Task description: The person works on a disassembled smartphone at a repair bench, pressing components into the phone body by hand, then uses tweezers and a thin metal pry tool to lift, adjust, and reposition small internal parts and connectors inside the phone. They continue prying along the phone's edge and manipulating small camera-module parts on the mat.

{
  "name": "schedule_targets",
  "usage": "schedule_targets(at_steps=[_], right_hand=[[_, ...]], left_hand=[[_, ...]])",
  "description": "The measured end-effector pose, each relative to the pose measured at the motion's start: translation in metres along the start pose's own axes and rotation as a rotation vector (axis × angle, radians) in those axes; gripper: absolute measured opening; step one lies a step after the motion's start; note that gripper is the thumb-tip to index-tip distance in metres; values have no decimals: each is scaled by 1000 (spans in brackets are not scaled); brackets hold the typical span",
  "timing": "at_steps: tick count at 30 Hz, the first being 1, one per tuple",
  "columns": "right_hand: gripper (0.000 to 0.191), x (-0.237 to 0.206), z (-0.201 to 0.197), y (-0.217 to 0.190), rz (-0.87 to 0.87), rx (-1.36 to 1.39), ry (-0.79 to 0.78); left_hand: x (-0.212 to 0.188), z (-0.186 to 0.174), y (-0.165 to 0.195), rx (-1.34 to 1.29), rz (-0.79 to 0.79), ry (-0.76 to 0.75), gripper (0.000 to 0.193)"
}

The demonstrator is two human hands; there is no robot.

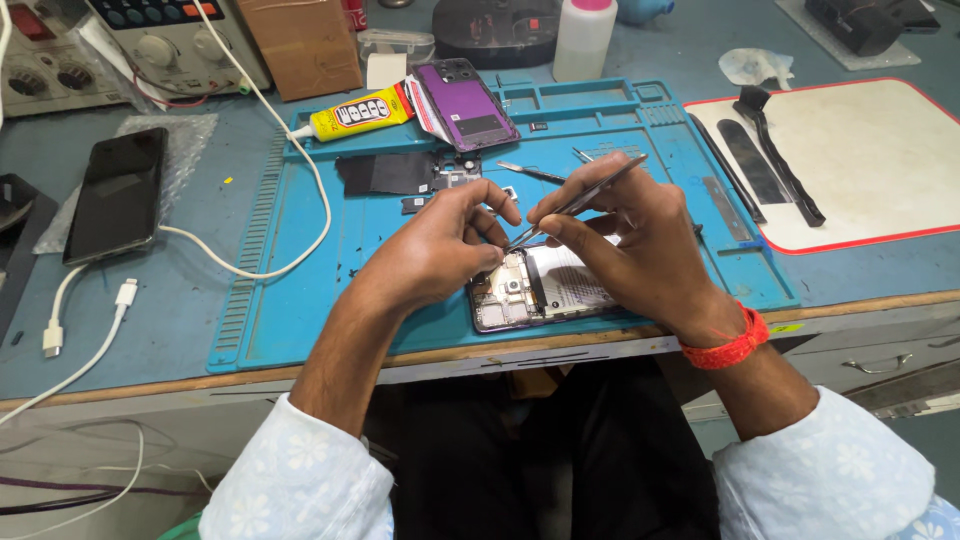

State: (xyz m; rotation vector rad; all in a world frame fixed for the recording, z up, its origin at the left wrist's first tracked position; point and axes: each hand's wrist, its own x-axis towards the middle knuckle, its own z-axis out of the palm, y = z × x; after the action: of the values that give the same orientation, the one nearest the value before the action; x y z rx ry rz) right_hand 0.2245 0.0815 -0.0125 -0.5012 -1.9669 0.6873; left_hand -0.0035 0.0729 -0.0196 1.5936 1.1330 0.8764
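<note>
Nearest the camera, two pale flowered sleeves come up from the bottom corners, and a red thread band (728, 344) rings the right wrist. Just beyond, at the near edge of the blue work mat (300, 300), lies the opened phone (540, 290), back off, its board and battery showing. Both hands are right over it. The left hand (440, 250) is curled, fingertips pinched together and pressing down at the phone's left end. The right hand (640, 250) is clenched around a pair of metal tweezers (580, 200), the tips angled down to the phone's board, right beside the left fingertips; whether the tips grip anything is too small to tell.

Farther out on the mat: a dark flat part (385, 172), small loose pieces, and a purple phone back cover (465, 102) with a yellow glue tube (358, 112) just left of it. To the left, off the mat, a dark phone (117, 192) rests on bubble wrap with a white cable (250, 265) looping near. To the right, a white red-edged pad (870, 160) carries black pry tools (775, 150). At the far edge stands a white bottle (583, 38).
</note>
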Motion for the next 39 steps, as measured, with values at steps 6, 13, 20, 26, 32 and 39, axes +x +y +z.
schedule_targets(at_steps=[6,13,20,26,32,39], right_hand=[[21,-1,0,0,-10,6,3],[22,-1,0,1,-22,-2,-4],[22,-1,-1,0,10,-20,-7],[23,-1,0,1,-26,7,-11],[24,-1,0,-1,-10,25,-5],[23,0,0,0,22,42,-15]], left_hand=[[1,4,4,41,-25,30,37],[2,8,8,73,-51,50,36],[2,4,6,84,-2,16,38],[3,9,5,85,-58,29,37],[-3,3,3,-19,26,-22,38],[-3,4,1,23,11,-1,39]])
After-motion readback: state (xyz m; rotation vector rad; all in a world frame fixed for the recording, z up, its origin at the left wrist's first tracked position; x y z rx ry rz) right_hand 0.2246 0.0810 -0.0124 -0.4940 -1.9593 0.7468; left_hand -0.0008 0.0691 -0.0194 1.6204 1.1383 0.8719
